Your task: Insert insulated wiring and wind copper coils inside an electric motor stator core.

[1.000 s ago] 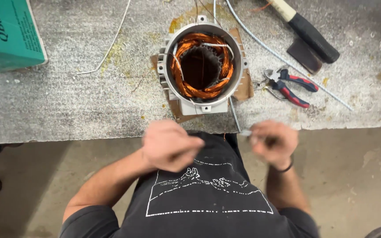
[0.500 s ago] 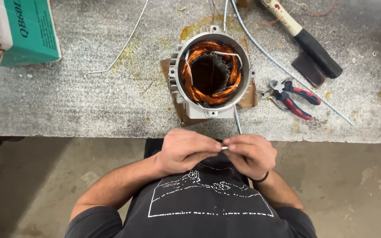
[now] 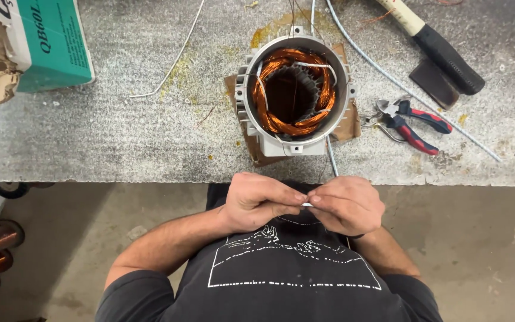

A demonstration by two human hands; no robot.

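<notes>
Fingertips of the left hand (image 3: pixel 257 201) and the right hand (image 3: pixel 346 204) are pressed together at the lower centre of the frame, just below the bench edge; a small pale piece of thin white sleeving (image 3: pixel 306 204) is pinched between them, with the remaining fingers of both hands curled in; only a short bit of it is seen, so its full length cannot be told. A thin dark wire (image 3: pixel 323 170) is seen running up from the hands toward the bench; a grey-white tube (image 3: pixel 332 161) is seen hanging over the bench edge just above the right hand.

Directly above the hands, at the upper centre, a round grey metal motor stator housing with copper-orange windings (image 3: pixel 295 92) is stood open-end up on a scrap of brown cardboard (image 3: pixel 348 125), which is laid on the rough grey concrete bench top (image 3: pixel 120 137); white sleeved leads are seen crossing the windings. Just right of the housing, red-and-blue-handled pliers (image 3: pixel 412 122) are laid; further to the upper right, a hammer with a pale shaft and black grip (image 3: pixel 439 48) is laid, with a long thin grey rod (image 3: pixel 412 95) crossing diagonally between them. At the upper left, a teal cardboard box (image 3: pixel 46 45) is placed; a thin white wire (image 3: pixel 174 59) is laid near it.
</notes>
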